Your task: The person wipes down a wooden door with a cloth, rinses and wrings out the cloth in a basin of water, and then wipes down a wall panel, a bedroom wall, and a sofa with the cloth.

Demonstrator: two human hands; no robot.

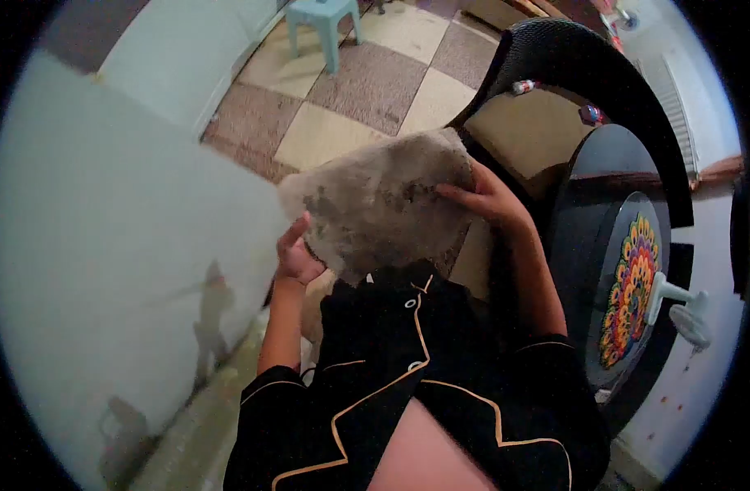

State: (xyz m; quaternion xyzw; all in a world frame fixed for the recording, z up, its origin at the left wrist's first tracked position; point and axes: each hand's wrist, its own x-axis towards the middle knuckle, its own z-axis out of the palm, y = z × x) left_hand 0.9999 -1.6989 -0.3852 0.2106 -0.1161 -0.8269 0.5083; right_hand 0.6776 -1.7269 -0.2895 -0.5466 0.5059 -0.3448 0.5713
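A greyish-beige, soft-looking cloth piece [383, 200] with dark stains is spread between both hands, in front of the black shirt with gold piping. My left hand [297, 252] grips its left edge, thumb on the upper face and the other fingers partly hidden. At the right edge my right hand [491, 195] is closed on the same cloth, its thumb lying across the top face and its other fingers hidden behind. What lies beneath the cloth cannot be seen.
A light blue stool [319, 18] stands on the checkered carpet [367, 78] ahead. To the right are a black curved seat [587, 49] with a beige cushion [522, 127], and a dark oval table [579, 213] with a colourful peacock-like pattern. A pale wall [137, 196] borders the left.
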